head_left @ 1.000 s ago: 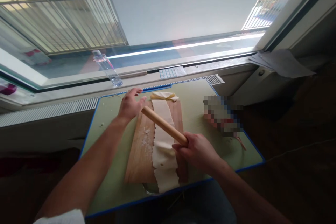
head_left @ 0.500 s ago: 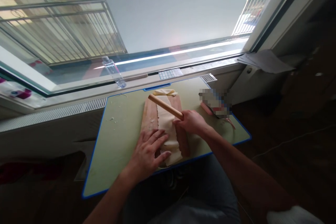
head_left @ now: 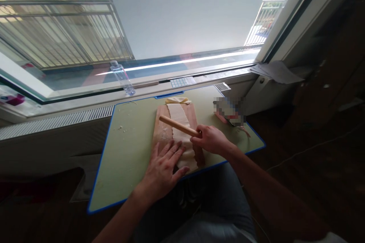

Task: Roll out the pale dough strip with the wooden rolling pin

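Note:
A long pale sheet of dough (head_left: 178,115) with ragged edges lies along a wooden board (head_left: 163,131). Its far end is folded over at the board's far edge, and its near end reaches toward the table's front. My right hand (head_left: 212,139) is closed around one end of a wooden rolling pin (head_left: 179,126), which slants across the dough with its free end to the left. Flat on the near part of the board and dough rests my left hand (head_left: 165,165), fingers spread.
The board sits on a small light-green table (head_left: 125,159) with a blue rim. A blurred-out item (head_left: 229,112) lies at the table's right. Dough crumbs (head_left: 121,127) are scattered on the left. On the windowsill stand a clear plastic bottle (head_left: 122,78) and papers (head_left: 275,71).
The rolling pin's free end has come down toward me, so the pin lies lower across the dough. My left hand stays spread on the near end. The view has shifted slightly.

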{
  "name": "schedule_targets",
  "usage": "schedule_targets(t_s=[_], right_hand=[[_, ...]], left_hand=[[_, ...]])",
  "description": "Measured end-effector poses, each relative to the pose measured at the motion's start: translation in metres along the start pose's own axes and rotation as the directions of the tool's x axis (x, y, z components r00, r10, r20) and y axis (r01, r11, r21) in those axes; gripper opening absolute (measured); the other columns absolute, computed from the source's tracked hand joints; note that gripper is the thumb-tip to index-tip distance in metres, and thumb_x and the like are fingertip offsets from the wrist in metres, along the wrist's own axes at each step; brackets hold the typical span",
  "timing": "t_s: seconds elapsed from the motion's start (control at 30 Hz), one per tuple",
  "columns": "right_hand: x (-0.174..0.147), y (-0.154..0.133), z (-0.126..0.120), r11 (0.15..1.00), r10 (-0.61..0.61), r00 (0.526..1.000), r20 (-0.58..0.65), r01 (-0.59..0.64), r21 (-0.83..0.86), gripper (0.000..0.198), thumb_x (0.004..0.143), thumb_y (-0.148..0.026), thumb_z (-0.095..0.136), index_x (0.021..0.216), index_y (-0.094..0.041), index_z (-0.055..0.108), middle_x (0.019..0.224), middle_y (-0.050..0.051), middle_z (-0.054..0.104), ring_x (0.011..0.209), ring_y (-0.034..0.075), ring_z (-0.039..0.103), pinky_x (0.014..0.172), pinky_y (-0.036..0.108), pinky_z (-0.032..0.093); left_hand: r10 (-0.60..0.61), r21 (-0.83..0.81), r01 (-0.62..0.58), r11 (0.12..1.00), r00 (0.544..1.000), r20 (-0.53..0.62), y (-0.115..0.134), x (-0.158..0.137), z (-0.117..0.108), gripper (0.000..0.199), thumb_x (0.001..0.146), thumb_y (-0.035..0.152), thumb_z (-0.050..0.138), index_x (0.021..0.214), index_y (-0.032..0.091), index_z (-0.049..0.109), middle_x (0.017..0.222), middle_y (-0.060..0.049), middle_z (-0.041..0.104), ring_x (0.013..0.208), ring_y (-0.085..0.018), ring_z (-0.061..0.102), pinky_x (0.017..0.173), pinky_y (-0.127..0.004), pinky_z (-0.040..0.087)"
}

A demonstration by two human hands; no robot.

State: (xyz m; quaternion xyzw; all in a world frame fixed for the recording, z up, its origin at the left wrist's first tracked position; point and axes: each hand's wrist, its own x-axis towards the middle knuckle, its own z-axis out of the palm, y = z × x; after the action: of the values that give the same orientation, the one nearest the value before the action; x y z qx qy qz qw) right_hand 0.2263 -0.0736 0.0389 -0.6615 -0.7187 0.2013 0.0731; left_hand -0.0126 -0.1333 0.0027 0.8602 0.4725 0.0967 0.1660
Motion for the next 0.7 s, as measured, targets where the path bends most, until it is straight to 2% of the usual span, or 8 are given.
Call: schedule_targets(t_s=[0.13, 0.2, 0.27, 0.33, 0.4, 0.53, 0.63, 0.7], right_hand=[[-0.012, 0.002, 0.004, 0.994, -0.108, 0.994, 0.016, 0.108, 0.011, 0.020, 0.092, -0.042, 0.074, 0.106, -0.029, 0.076, 0.088, -0.001, 0.078, 0.082, 0.019, 0.069, 0.066, 0.026, 0.034], [-0.015, 0.001, 0.003, 0.986, -0.169, 0.986, -0.001, 0.169, -0.011, 0.022, 0.093, -0.045, 0.074, 0.110, -0.031, 0.077, 0.096, -0.002, 0.078, 0.087, 0.019, 0.070, 0.069, 0.027, 0.037], [-0.014, 0.000, 0.001, 0.975, -0.218, 0.976, -0.027, 0.217, -0.046, 0.025, 0.094, -0.044, 0.075, 0.116, -0.034, 0.078, 0.107, -0.001, 0.078, 0.093, 0.020, 0.071, 0.074, 0.027, 0.041], [-0.011, -0.001, 0.001, 0.962, -0.263, 0.964, -0.041, 0.260, -0.081, 0.026, 0.094, -0.040, 0.075, 0.119, -0.036, 0.079, 0.114, 0.000, 0.076, 0.100, 0.021, 0.071, 0.079, 0.028, 0.044], [-0.007, -0.002, 0.004, 0.948, -0.304, 0.951, -0.050, 0.297, -0.109, 0.025, 0.094, -0.039, 0.075, 0.119, -0.036, 0.079, 0.118, 0.001, 0.074, 0.106, 0.022, 0.069, 0.086, 0.029, 0.046], [-0.002, 0.000, 0.019, 0.956, -0.266, 0.945, -0.190, 0.233, -0.177, 0.042, 0.100, -0.057, 0.067, 0.131, -0.030, 0.074, 0.141, 0.008, 0.068, 0.130, 0.028, 0.059, 0.108, 0.039, 0.043], [0.000, -0.002, 0.030, 0.963, -0.186, 0.947, -0.263, 0.123, -0.239, 0.055, 0.111, -0.056, 0.045, 0.156, -0.027, 0.058, 0.165, 0.009, 0.053, 0.151, 0.032, 0.043, 0.122, 0.048, 0.032], [0.003, -0.004, 0.035, 0.962, -0.136, 0.955, -0.263, 0.064, -0.267, 0.058, 0.114, -0.053, 0.036, 0.165, -0.027, 0.047, 0.171, 0.007, 0.045, 0.156, 0.032, 0.038, 0.125, 0.052, 0.028]], left_hand=[[0.038, -0.013, -0.040, 0.999, 0.995, -0.089, -0.001, -0.007, 0.001, 0.058, 0.102, 0.054, 0.061, 0.156, 0.030, 0.059, 0.160, -0.008, 0.059, 0.156, -0.033, 0.046, 0.134, -0.066, 0.019], [0.080, -0.040, -0.087, 0.995, 0.985, -0.153, -0.004, -0.006, -0.006, 0.044, 0.103, 0.049, 0.062, 0.140, 0.029, 0.072, 0.145, -0.007, 0.072, 0.145, -0.031, 0.058, 0.131, -0.061, 0.031], [0.084, -0.093, -0.111, 0.989, 0.965, -0.249, -0.009, 0.001, -0.017, 0.029, 0.103, 0.045, 0.061, 0.117, 0.027, 0.081, 0.122, -0.005, 0.082, 0.124, -0.027, 0.071, 0.120, -0.052, 0.047], [0.009, -0.140, -0.068, 0.988, 0.924, -0.383, -0.014, 0.015, -0.028, 0.029, 0.105, 0.043, 0.058, 0.102, 0.026, 0.081, 0.106, -0.005, 0.083, 0.105, -0.023, 0.074, 0.106, -0.044, 0.056], [-0.086, -0.113, 0.036, 0.993, 0.871, -0.483, -0.020, 0.034, -0.034, 0.031, 0.106, 0.042, 0.054, 0.110, 0.024, 0.079, 0.114, -0.007, 0.082, 0.113, -0.025, 0.072, 0.107, -0.045, 0.055], [-0.207, 0.133, 0.273, 0.953, 0.905, -0.373, -0.027, 0.069, -0.027, 0.049, 0.105, 0.044, 0.052, 0.146, 0.022, 0.066, 0.155, -0.014, 0.064, 0.145, -0.035, 0.055, 0.123, -0.060, 0.041], [-0.239, 0.256, 0.307, 0.917, 0.934, -0.264, -0.029, 0.079, -0.020, 0.055, 0.109, 0.045, 0.041, 0.158, 0.027, 0.055, 0.167, -0.012, 0.051, 0.156, -0.035, 0.043, 0.129, -0.065, 0.029], [-0.256, 0.282, 0.308, 0.909, 0.944, -0.207, -0.031, 0.083, -0.020, 0.057, 0.109, 0.046, 0.036, 0.162, 0.029, 0.050, 0.171, -0.010, 0.046, 0.159, -0.033, 0.038, 0.130, -0.065, 0.028]])
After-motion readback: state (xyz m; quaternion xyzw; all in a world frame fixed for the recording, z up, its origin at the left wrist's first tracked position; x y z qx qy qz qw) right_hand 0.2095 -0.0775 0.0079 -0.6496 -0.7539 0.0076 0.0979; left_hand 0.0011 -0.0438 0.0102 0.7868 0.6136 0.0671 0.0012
